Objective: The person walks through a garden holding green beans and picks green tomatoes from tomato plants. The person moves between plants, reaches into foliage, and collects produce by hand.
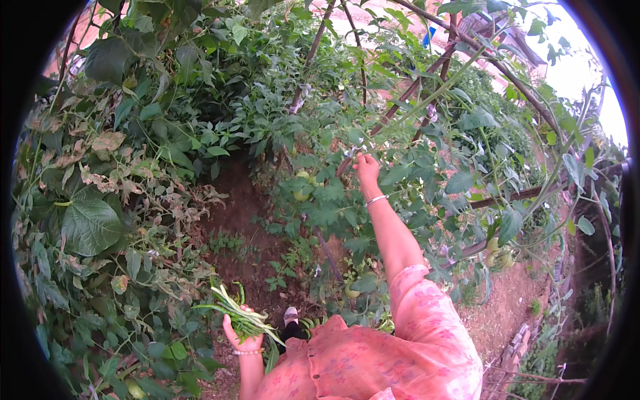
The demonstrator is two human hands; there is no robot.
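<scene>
My left hand (243,335), with a beaded bracelet at its wrist, holds a bunch of green beans and peppers (245,318) low in the picture. My right hand (367,169), a metal bangle behind it, reaches up among tomato plants. Its fingers are closed at a pale tie (356,149) around a wooden stake; whether they grip the tie or a stem cannot be told. Green tomatoes (301,192) hang on the plant to the left of that hand. More green tomatoes (495,255) hang at the right.
Wooden stakes (520,85) cross at the upper right. Leafy vines (92,225), partly withered, crowd the left side. Bushy pepper-like plants (250,100) stand ahead. Bare soil (245,210) shows between the rows, and stacked bricks or stones (510,355) lie at the lower right.
</scene>
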